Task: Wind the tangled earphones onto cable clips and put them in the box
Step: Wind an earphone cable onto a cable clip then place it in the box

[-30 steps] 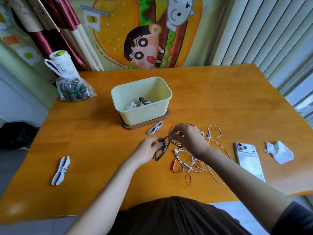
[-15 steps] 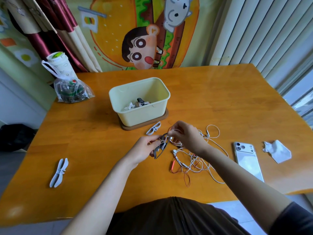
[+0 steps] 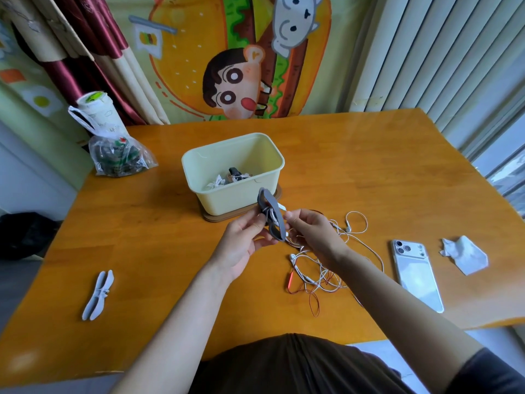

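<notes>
One grey clip point(image 3: 277, 220), white cord point(image 3: 272, 214) wound round middle

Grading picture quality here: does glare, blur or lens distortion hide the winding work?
Head view: wide-angle lens bows the table edges and blinds. Head view: pale sheen on the far tabletop, away from the work. Head view: left hand, right hand, dark clip and earphones look sharp, no smear.
</notes>
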A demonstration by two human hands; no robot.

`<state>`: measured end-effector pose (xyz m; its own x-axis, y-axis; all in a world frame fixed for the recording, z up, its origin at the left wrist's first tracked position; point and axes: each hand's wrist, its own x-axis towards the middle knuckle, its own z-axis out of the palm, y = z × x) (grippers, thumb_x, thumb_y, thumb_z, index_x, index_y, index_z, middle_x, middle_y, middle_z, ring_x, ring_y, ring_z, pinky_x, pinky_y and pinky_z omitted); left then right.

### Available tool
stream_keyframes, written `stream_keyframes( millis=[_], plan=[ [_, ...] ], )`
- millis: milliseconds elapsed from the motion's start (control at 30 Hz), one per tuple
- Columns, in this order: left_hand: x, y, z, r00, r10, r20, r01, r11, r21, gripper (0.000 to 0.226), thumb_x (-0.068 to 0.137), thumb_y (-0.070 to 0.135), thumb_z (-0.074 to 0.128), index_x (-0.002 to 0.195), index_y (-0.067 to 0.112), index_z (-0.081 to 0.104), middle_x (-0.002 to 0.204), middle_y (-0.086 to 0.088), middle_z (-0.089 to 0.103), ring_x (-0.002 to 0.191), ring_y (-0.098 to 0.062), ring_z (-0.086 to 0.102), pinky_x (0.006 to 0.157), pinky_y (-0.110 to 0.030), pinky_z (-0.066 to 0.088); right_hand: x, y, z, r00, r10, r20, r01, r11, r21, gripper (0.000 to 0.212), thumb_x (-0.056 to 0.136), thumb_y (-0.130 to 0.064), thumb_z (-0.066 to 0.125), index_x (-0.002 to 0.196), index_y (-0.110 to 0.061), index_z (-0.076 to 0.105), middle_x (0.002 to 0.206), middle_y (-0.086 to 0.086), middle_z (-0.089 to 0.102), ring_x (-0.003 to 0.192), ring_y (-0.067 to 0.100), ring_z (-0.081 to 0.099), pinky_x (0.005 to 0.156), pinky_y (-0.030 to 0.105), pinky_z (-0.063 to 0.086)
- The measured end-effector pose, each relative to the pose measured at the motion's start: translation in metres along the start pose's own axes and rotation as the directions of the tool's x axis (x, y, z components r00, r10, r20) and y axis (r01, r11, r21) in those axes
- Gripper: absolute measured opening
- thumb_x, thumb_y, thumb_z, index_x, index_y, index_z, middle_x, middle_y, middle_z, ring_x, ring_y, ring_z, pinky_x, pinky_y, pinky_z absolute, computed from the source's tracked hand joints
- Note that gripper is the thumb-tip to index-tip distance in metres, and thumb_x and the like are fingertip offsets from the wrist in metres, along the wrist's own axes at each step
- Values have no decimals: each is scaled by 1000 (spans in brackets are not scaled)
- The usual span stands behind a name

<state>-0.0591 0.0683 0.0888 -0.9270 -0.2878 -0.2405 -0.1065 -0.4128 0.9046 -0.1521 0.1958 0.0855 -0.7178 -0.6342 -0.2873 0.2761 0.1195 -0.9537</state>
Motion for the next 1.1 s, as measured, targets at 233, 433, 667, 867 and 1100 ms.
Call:
stream_keyframes(
  millis=[233,433,667,867,1100],
  plan=[
    [2,-2,4,991,-59,-123,30,973,-230,24,98,8,45,112,16,63,83,-1,70,58,-5,59,62,-24,57,1,1,9,997,-21,-78,17,998,-58,17,94,-18,56,91,-3,61,66,1,60,53,8,50,48,15,40],
    [4,-3,6,971,-34,-237,-32,963,-268,23,98,8,46,107,17,65,99,-11,67,78,-15,57,63,-24,57,-1,4,9,993,-72,-89,56,985,-164,17,95,-13,54,97,-1,66,66,2,58,51,4,50,48,12,40],
    [3,-1,6,957,-39,-288,-45,959,-281,20,98,7,47,103,12,65,94,-11,67,78,-14,60,62,-24,57,1,8,7,991,-130,-13,120,944,-306,16,96,-15,51,95,-11,67,66,-2,59,53,3,52,51,14,43],
    [7,-9,5,924,119,-364,-107,993,52,21,98,7,49,112,4,64,105,-23,63,74,-14,59,67,-27,57,1,12,5,989,-146,-2,133,906,-402,15,96,-14,51,97,-13,66,67,-3,58,54,5,52,52,14,42],
    [12,-13,7,898,235,-371,-160,962,222,19,97,6,50,109,8,64,94,-14,64,66,-9,60,64,-25,57,-1,14,4,987,-161,15,146,853,-501,17,97,-14,49,102,-16,65,68,-6,58,57,6,52,56,20,44]
  ],
)
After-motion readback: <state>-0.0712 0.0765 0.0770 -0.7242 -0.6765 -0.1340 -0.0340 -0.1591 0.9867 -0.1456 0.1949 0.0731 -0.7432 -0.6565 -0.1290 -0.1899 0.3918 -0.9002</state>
